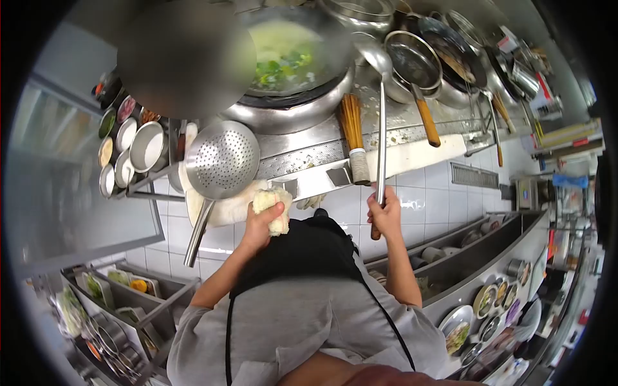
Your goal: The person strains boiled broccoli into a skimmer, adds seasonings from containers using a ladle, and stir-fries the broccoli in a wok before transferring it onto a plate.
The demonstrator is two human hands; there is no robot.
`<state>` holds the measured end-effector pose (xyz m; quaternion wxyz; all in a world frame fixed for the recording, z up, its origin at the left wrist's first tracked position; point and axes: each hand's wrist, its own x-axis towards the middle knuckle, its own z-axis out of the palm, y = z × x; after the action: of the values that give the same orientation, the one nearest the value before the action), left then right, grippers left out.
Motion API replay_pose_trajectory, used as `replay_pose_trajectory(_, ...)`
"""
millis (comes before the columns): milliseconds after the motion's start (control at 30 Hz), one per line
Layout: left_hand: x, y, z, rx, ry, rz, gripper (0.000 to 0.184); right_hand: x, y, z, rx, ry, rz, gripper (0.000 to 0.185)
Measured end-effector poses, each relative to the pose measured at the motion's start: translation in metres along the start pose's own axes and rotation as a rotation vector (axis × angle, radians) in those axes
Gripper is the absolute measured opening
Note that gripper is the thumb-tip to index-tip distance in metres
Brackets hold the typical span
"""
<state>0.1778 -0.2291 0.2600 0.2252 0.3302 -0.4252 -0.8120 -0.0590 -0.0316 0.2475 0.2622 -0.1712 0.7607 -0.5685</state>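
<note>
My left hand (262,225) is closed around a bunched, pale cloth (273,209) at the stove's front edge. In my right hand (386,212) I grip the wooden end of a long-handled metal ladle (382,135); its bowl rests up near the pans at the back. A large wok (283,55) on the range contains chopped greens in pale, steaming liquid; a blurred dark round shape covers its left side. Beside my left hand lies a perforated strainer (223,159), handle pointing toward me. A bamboo wok brush (353,132) lies just left of the ladle.
Seasoning bowls (148,146) stand on a rack at the left. A wooden-handled saucepan (413,61) and a dark wok (452,51) sit on the right of the range. Behind me on the right, a counter (463,276) carries several food bowls.
</note>
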Motion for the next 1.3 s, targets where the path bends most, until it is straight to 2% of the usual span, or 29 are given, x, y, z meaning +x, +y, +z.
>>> replay_pose_trajectory(33, -0.004, -0.001, 0.000, -0.012, 0.010, -0.013, 0.036, 0.002, -0.027, 0.000, 0.011, -0.030, -0.019, 0.025)
replay_pose_trajectory(100, -0.006, 0.000, -0.001, -0.030, 0.019, -0.037, 0.031, 0.020, -0.076, 0.002, -0.028, -0.089, -0.139, 0.057)
replay_pose_trajectory(233, -0.011, 0.001, -0.001, -0.042, 0.041, 0.013, 0.029, 0.093, -0.134, 0.022, -0.124, -0.271, -0.126, 0.065)
replay_pose_trajectory(300, -0.016, 0.003, -0.001, -0.062, 0.069, 0.039, 0.028, 0.144, -0.132, 0.046, -0.211, -0.277, -0.251, 0.053)
replay_pose_trajectory(367, -0.022, 0.003, -0.008, -0.045, 0.095, 0.040, 0.028, 0.175, -0.146, 0.075, -0.276, -0.260, -0.170, 0.031)
replay_pose_trajectory(500, -0.036, -0.007, -0.032, 0.079, 0.216, 0.101, 0.028, 0.217, -0.167, 0.116, 0.123, -0.442, 0.056, 0.005)
replay_pose_trajectory(567, -0.043, -0.009, -0.046, 0.063, 0.272, 0.108, 0.028, 0.233, -0.158, 0.129, 0.479, -0.528, 0.302, 0.010)
replay_pose_trajectory(600, -0.049, -0.011, -0.053, 0.054, 0.305, 0.105, 0.028, 0.230, -0.158, 0.131, 0.494, -0.591, 0.341, 0.012)
replay_pose_trajectory(633, -0.054, -0.012, -0.060, 0.046, 0.340, 0.129, 0.032, 0.225, -0.154, 0.129, 0.399, -0.628, 0.290, 0.014)
replay_pose_trajectory(667, -0.054, -0.012, -0.066, 0.041, 0.368, 0.161, 0.035, 0.219, -0.151, 0.124, 0.336, -0.655, 0.218, 0.008)
replay_pose_trajectory(700, -0.053, -0.012, -0.068, 0.038, 0.384, 0.197, 0.039, 0.209, -0.152, 0.116, 0.275, -0.672, 0.137, 0.012)
replay_pose_trajectory(733, -0.052, -0.007, -0.062, -0.009, 0.428, 0.215, 0.039, 0.192, -0.154, 0.110, 0.113, -0.596, 0.059, 0.028)
replay_pose_trajectory(800, -0.046, 0.014, -0.056, -0.111, 0.337, 0.109, 0.039, 0.160, -0.153, 0.102, -0.100, -0.500, -0.068, 0.067)
replay_pose_trajectory(833, -0.042, 0.022, -0.053, -0.158, 0.294, 0.053, 0.039, 0.152, -0.147, 0.097, -0.183, -0.500, -0.137, 0.067)
replay_pose_trajectory(1000, 0.071, 0.049, -0.006, -0.326, 0.214, 0.088, 0.039, 0.111, -0.119, 0.083, -0.120, -0.414, -0.159, 0.065)
replay_pose_trajectory(1067, 0.127, 0.066, 0.010, -0.307, 0.139, -0.018, 0.054, 0.106, -0.097, 0.086, -0.160, -0.361, -0.154, 0.066)
replay_pose_trajectory(1133, 0.171, 0.086, 0.033, -0.269, 0.217, -0.057, 0.061, 0.102, -0.073, 0.082, -0.101, -0.364, -0.145, 0.066)
replay_pose_trajectory(1300, 0.237, 0.086, 0.042, -0.307, 0.223, -0.242, 0.039, 0.067, -0.066, 0.046, -0.020, -0.335, -0.146, 0.066)
